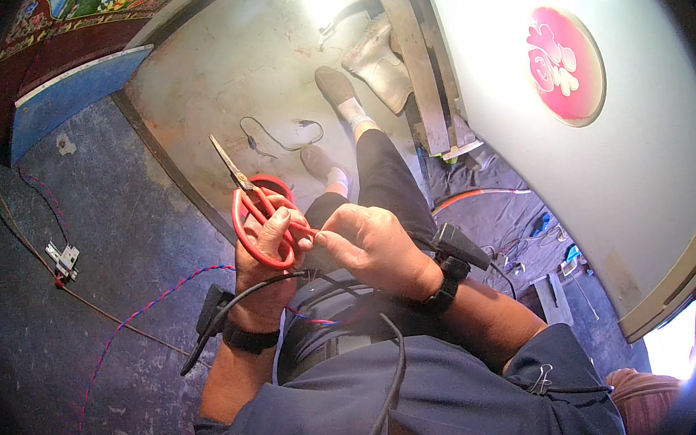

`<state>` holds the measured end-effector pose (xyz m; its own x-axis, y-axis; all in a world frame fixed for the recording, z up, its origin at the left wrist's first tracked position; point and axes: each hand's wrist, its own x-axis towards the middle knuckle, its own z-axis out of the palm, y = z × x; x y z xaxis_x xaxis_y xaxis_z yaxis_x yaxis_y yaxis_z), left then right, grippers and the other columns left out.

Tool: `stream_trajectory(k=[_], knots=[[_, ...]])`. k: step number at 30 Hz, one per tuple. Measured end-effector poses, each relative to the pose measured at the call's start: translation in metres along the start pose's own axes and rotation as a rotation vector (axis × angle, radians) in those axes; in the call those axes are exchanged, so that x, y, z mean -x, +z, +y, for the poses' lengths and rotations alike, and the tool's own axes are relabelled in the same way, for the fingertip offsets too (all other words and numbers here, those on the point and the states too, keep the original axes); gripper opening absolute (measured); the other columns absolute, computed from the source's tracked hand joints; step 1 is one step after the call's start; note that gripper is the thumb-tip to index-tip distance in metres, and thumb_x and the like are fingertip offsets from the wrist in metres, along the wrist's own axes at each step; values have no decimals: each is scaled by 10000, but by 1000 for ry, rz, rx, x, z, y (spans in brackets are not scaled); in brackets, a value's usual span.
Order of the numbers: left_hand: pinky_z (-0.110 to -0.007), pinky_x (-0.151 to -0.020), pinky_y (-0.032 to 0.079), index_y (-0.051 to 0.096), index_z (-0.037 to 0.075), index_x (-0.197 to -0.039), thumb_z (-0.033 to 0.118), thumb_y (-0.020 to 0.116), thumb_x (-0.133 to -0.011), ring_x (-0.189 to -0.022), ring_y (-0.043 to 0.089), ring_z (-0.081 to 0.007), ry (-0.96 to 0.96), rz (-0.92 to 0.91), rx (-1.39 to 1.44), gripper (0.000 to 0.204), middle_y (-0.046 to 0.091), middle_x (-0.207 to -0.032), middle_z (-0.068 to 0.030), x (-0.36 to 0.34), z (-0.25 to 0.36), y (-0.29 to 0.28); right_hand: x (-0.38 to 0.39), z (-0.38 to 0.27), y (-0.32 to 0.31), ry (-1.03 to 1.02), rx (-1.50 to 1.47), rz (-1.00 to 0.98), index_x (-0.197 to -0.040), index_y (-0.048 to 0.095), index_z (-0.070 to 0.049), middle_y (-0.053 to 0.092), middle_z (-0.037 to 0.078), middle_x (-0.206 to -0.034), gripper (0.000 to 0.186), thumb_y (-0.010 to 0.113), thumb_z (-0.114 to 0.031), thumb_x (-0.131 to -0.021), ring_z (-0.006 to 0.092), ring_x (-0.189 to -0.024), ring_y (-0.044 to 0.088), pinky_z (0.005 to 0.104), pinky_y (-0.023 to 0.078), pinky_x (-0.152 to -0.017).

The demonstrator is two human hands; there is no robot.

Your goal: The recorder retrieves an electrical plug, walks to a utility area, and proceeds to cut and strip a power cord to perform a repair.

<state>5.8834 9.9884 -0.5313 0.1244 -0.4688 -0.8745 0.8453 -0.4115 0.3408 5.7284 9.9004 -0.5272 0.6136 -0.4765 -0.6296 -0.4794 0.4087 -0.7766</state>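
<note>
My left hand [257, 283] grips a pair of scissors [245, 182] with red looped handles. The slim blades are closed and point up and away to the left. From between the left fingers a thin red wire [305, 231] stretches to my right hand [379, 248], whose thumb and forefinger pinch it; its tip is hidden in the pinch. A twisted red-and-blue wire [158, 298] rises from the floor on the left, passes behind my left hand and shows again over my lap. Black straps with boxes circle both wrists, and a black cable [259, 288] crosses the left one.
A large pale appliance [497, 34] with a round red sticker stands at right. Beside it are wooden planks [413, 57] and a white boot [381, 66]. A black cord [264, 134] lies beyond my feet, a white fitting [64, 260] and blue board [70, 108] at left.
</note>
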Motion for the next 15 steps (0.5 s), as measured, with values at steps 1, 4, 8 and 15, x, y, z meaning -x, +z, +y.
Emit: stream_trajectory(k=[1,4,8,15], knots=[[-222,-554,522,445,59,-1117,123,545,-909,-669,603,-135,-18,-4,17,240,581,-868,-80,0,0,-1,0,1,-1,26,-22,-4,-811,632,9,632,157,-716,183,654,-170,-847,250,-642,627,342,490,-603],[-211,-540,530,446,62,-1124,124,541,-908,-680,622,-152,-30,-7,34,244,587,-869,-88,0,-3,-7,0,0,-4,84,-31,-26,-823,634,11,631,146,-711,191,650,-177,-855,214,-629,613,328,485,-596],[-209,-539,539,439,62,-1137,95,554,-886,-690,629,-166,-41,23,47,277,590,-875,-94,2,-4,-6,1,-2,-5,156,-53,-56,-834,635,20,635,138,-713,210,647,-187,-864,185,-633,605,316,484,-596],[-236,-594,534,419,55,-1156,39,573,-830,-689,609,-159,-11,-2,-4,360,573,-880,-80,5,-4,1,3,2,-5,324,-250,-107,-862,635,31,612,54,-686,231,622,-197,-895,111,-642,558,294,471,-578]])
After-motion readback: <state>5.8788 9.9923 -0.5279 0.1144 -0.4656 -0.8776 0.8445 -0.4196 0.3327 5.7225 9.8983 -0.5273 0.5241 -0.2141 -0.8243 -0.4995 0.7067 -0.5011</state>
